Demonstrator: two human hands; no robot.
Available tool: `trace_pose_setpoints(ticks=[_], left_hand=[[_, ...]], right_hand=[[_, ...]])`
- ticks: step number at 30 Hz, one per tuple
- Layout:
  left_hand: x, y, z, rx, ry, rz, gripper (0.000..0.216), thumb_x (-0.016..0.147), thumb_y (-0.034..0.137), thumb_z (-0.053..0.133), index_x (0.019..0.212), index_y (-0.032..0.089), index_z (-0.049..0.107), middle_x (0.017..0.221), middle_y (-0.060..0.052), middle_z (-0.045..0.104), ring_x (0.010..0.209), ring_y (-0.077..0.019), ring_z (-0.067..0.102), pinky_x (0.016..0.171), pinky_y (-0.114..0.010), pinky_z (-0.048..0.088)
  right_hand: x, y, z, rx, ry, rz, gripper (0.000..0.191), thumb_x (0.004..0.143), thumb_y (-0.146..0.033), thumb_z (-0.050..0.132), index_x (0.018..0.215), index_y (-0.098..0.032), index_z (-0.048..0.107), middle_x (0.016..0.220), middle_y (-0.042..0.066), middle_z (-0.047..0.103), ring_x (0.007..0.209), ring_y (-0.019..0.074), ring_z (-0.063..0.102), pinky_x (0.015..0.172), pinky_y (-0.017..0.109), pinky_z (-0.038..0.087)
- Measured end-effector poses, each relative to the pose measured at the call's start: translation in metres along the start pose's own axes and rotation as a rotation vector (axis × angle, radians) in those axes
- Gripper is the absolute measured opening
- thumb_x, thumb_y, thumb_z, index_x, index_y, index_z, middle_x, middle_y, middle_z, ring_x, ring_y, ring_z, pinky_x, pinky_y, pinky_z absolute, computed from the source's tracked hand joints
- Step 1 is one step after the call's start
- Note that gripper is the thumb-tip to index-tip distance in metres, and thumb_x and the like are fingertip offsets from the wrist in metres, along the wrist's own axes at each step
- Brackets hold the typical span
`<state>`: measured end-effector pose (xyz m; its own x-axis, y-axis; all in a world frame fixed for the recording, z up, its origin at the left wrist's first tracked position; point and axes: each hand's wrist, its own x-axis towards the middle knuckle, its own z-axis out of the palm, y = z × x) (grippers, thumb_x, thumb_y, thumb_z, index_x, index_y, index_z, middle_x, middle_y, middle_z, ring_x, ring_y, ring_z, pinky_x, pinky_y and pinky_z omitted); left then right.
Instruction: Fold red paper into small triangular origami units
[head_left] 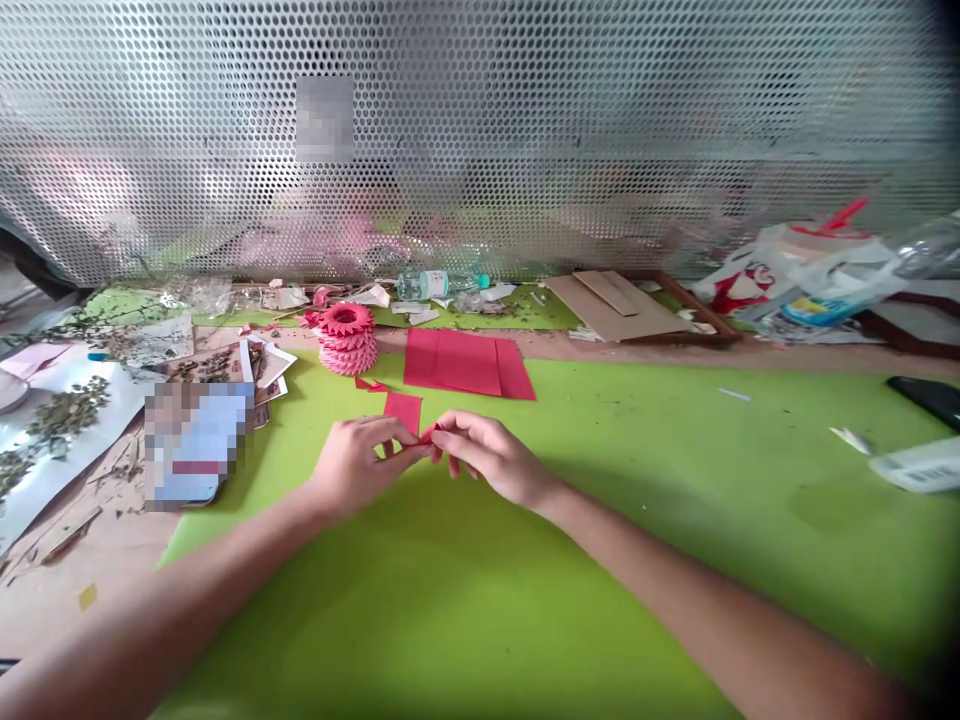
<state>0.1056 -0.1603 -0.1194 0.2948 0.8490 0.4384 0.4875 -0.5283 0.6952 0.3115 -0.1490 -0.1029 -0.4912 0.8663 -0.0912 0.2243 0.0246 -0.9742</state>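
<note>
"What is the left hand [364, 462] doing?"
"Its fingers are pinching a small red paper [429, 435]. The right hand's [491, 455] fingers are pinching it too."
"Where are they holding it?"
"Over the green mat [450, 600], near a red square [403, 410]."

Green-topped bench [465, 620] carries | toward far edge: ring-shaped red paper stack [348, 345], red sheets [469, 364], small red square [403, 409] | along far edge: bottle [435, 285] lying sideways, brown cardboard [607, 310] | far right corner: plastic bag [806, 275] | right edge: black object [928, 399]

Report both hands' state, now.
Left hand: closed, pinching a small red paper piece.
Right hand: closed, fingering the same piece's other end.
</note>
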Motion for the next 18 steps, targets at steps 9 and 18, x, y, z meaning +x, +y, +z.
trace_pose_setpoints(ticks=[9, 18], left_hand=[[0.002, 0.004, -0.005, -0.059, -0.027, -0.06, 0.009, 0.085, 0.027, 0.071, 0.081, 0.019, 0.073, 0.073, 0.003, 0.074, 0.061, -0.0099, 0.064, 0.059, -0.018, 0.046], [0.006, 0.003, -0.012, 0.539, -0.184, 0.074, 0.032, 0.09, 0.032, 0.06, 0.119, 0.018, 0.063, 0.117, -0.01, 0.069, 0.104, -0.0279, 0.065, 0.089, -0.041, 0.051]], right_hand=[[-0.002, 0.007, -0.004, -0.38, 0.204, -0.299, 0.012, 0.091, -0.029, 0.06, 0.095, -0.02, 0.067, 0.091, 0.006, 0.073, 0.079, 0.0182, 0.067, 0.062, 0.029, 0.052], [-0.006, 0.007, -0.025, -1.025, 0.195, -0.628, 0.019, 0.094, -0.025, 0.055, 0.091, -0.025, 0.074, 0.093, 0.005, 0.077, 0.088, 0.0232, 0.069, 0.078, 0.04, 0.056]])
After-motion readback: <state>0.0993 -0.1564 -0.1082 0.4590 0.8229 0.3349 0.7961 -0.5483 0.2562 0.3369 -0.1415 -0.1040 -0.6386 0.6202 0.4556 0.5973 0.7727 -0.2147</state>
